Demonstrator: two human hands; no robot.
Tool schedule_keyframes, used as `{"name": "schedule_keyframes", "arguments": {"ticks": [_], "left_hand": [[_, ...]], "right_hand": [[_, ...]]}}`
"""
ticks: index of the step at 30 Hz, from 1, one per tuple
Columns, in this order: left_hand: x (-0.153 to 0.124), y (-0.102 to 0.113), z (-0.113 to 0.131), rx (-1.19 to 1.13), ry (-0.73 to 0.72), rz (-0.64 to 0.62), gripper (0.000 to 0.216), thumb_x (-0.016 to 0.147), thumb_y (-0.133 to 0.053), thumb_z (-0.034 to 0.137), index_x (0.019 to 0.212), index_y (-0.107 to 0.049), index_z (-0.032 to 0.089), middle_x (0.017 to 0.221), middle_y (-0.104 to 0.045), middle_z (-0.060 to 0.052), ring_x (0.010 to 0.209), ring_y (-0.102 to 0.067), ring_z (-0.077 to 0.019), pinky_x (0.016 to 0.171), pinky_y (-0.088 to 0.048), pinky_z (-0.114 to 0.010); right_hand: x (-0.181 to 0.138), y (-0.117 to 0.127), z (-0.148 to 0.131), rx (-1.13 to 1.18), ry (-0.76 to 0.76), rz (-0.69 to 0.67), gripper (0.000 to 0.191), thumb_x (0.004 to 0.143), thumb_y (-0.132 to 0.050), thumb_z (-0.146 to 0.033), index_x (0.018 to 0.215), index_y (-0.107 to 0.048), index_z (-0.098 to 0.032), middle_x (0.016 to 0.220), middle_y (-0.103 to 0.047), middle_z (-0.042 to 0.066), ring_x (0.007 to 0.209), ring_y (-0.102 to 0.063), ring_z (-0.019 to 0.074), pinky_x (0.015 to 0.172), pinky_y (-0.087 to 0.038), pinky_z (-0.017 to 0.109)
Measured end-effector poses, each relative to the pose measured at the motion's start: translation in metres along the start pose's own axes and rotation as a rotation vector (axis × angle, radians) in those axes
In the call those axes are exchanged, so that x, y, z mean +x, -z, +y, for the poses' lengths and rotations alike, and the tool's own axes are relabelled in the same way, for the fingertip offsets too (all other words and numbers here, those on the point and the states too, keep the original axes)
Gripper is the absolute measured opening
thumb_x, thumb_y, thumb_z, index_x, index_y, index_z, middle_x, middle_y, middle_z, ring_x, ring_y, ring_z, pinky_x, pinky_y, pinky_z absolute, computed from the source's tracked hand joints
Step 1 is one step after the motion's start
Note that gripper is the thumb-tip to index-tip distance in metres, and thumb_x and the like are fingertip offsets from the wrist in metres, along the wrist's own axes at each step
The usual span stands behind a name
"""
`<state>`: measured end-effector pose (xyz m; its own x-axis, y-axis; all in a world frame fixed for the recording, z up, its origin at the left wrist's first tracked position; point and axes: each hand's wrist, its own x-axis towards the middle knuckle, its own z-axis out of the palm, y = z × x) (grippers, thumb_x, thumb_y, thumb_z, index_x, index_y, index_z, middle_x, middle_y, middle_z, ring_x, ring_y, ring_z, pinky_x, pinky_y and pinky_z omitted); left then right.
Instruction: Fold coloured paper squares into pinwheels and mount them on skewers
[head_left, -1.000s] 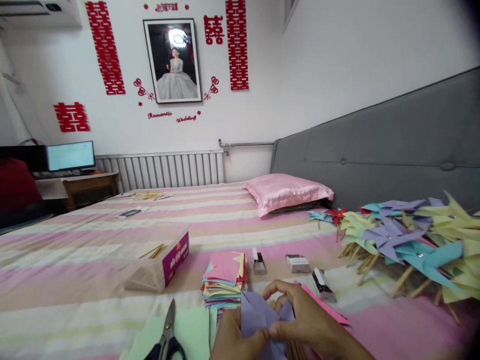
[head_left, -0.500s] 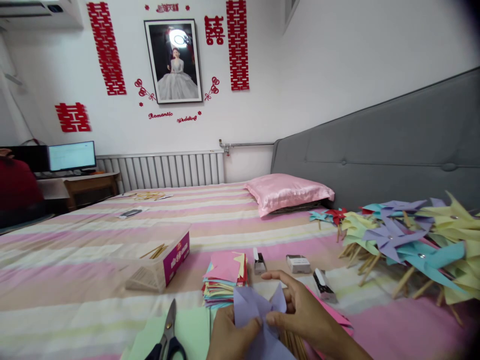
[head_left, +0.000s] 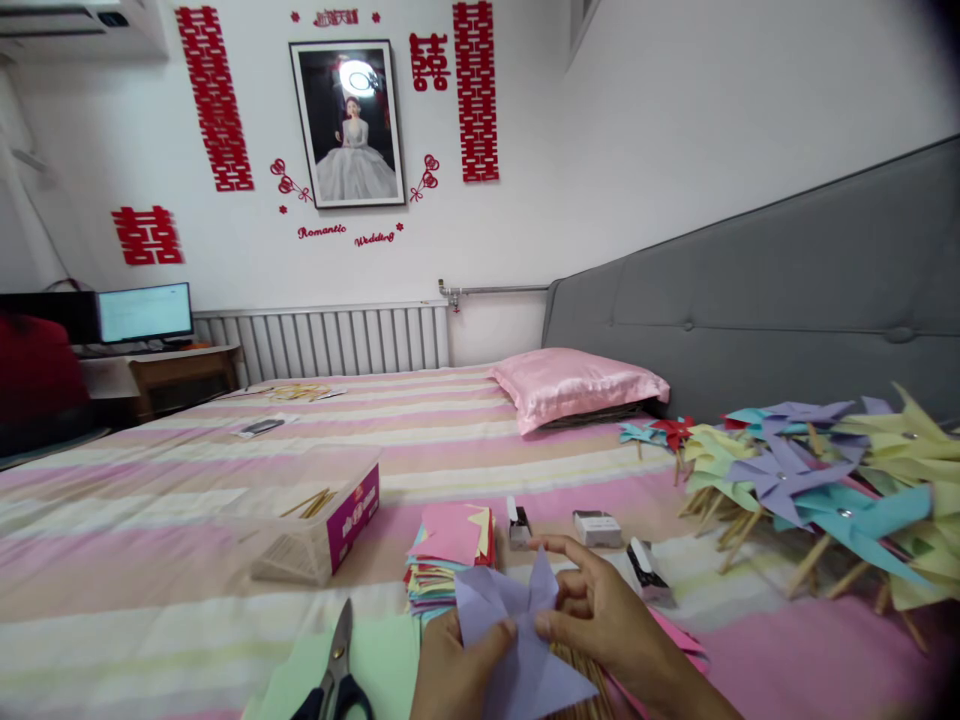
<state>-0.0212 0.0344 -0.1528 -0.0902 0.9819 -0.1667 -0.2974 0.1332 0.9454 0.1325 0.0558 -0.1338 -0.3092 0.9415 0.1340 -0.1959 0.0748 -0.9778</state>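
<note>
A sheet of purple paper (head_left: 517, 650) with cut, bent-up corners is between my hands at the bottom centre. My left hand (head_left: 466, 665) grips its left side, thumb lying on top. With thumb and fingers, my right hand (head_left: 592, 610) holds the paper's right part near the middle, its index finger stretched out. Beneath the paper lie several wooden sticks (head_left: 581, 690), partly hidden. Just beyond is a stack of coloured paper (head_left: 448, 560). Scissors (head_left: 339, 665) rest on light green paper (head_left: 390, 650) to the left of my left hand.
Finished paper pinwheels (head_left: 810, 480) on sticks are heaped at the right. Small boxes (head_left: 597, 527) stand past my right hand. A clear plastic box (head_left: 315, 530) with a few sticks is at left. A pink pillow (head_left: 577, 385) lies farther back. A person in red (head_left: 37, 370) sits far left.
The purple paper has turned slightly and shifted left, and its upper right flap now stands up more. My right hand has moved a little with it.
</note>
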Motion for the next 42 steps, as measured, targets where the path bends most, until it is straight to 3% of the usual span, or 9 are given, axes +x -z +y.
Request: {"name": "schedule_keyframes", "arguments": {"ticks": [6,10,14,17,22,29,34,42], "left_hand": [[-0.001,0.001,0.009,-0.081,-0.027,0.133,0.028,0.047,-0.075,0.028,0.062,-0.067,0.007,0.052,-0.066,-0.008,0.049,-0.059,-0.0197,0.051,-0.044,-0.027],[-0.001,0.006,0.013,-0.147,-0.020,0.206,0.028,0.052,-0.074,0.026,0.071,-0.066,0.007,0.055,-0.068,-0.007,0.053,-0.061,-0.0204,0.054,-0.046,-0.028],[-0.005,0.007,0.017,-0.193,0.006,0.185,0.023,0.059,-0.071,0.022,0.076,-0.063,0.009,0.054,-0.066,-0.004,0.054,-0.062,-0.0195,0.055,-0.046,-0.027],[-0.008,0.003,0.022,-0.233,0.006,0.161,0.018,0.061,-0.070,0.020,0.073,-0.062,0.010,0.051,-0.065,-0.003,0.056,-0.063,-0.0204,0.054,-0.046,-0.027],[-0.014,-0.006,0.028,-0.337,0.028,0.132,0.020,0.055,-0.074,0.019,0.068,-0.062,0.011,0.052,-0.066,-0.005,0.063,-0.065,-0.0237,0.055,-0.047,-0.027],[-0.013,-0.009,0.027,-0.470,0.101,0.032,0.018,0.054,-0.075,0.017,0.067,-0.063,0.010,0.058,-0.069,-0.009,0.065,-0.066,-0.0249,0.062,-0.049,-0.030],[-0.013,-0.010,0.026,-0.475,0.104,-0.002,0.020,0.053,-0.075,0.016,0.068,-0.065,0.009,0.060,-0.070,-0.009,0.066,-0.067,-0.0259,0.065,-0.050,-0.031],[-0.018,-0.013,0.029,-0.397,0.049,0.070,0.021,0.049,-0.078,0.018,0.065,-0.065,0.010,0.057,-0.069,-0.007,0.069,-0.067,-0.0268,0.062,-0.050,-0.031]], "right_hand": [[0.002,0.000,-0.003,-0.057,0.063,0.104,0.059,0.059,-0.072,-0.030,0.111,-0.046,-0.020,0.073,-0.064,0.000,0.054,-0.059,0.0123,0.052,-0.040,0.023],[0.000,0.000,-0.009,-0.133,0.224,0.194,0.032,0.067,-0.067,-0.029,0.096,-0.055,-0.019,0.061,-0.053,-0.005,0.053,-0.053,0.0111,0.052,-0.039,0.023],[-0.007,-0.004,-0.015,-0.193,0.224,0.041,0.013,0.073,-0.060,-0.026,0.082,-0.060,-0.017,0.054,-0.050,-0.005,0.046,-0.052,0.0109,0.048,-0.040,0.023],[-0.013,-0.010,-0.014,-0.323,0.136,-0.132,0.018,0.072,-0.058,-0.017,0.089,-0.063,-0.018,0.058,-0.059,-0.002,0.051,-0.058,0.0127,0.050,-0.042,0.022],[-0.016,-0.016,-0.007,-0.454,0.107,-0.215,0.037,0.066,-0.057,-0.007,0.098,-0.067,-0.022,0.072,-0.069,0.001,0.063,-0.063,0.0149,0.057,-0.045,0.022],[-0.015,-0.023,-0.012,-0.580,0.230,-0.173,0.035,0.064,-0.057,-0.003,0.087,-0.072,-0.026,0.076,-0.072,-0.001,0.061,-0.061,0.0129,0.057,-0.043,0.019],[-0.014,-0.022,-0.010,-0.564,0.289,-0.119,0.024,0.066,-0.063,-0.008,0.080,-0.073,-0.025,0.074,-0.073,-0.001,0.065,-0.062,0.0137,0.060,-0.043,0.020],[-0.009,-0.023,-0.005,-0.412,0.231,-0.073,0.007,0.070,-0.066,-0.020,0.071,-0.072,-0.018,0.065,-0.071,0.003,0.059,-0.060,0.0139,0.055,-0.043,0.020]]}}
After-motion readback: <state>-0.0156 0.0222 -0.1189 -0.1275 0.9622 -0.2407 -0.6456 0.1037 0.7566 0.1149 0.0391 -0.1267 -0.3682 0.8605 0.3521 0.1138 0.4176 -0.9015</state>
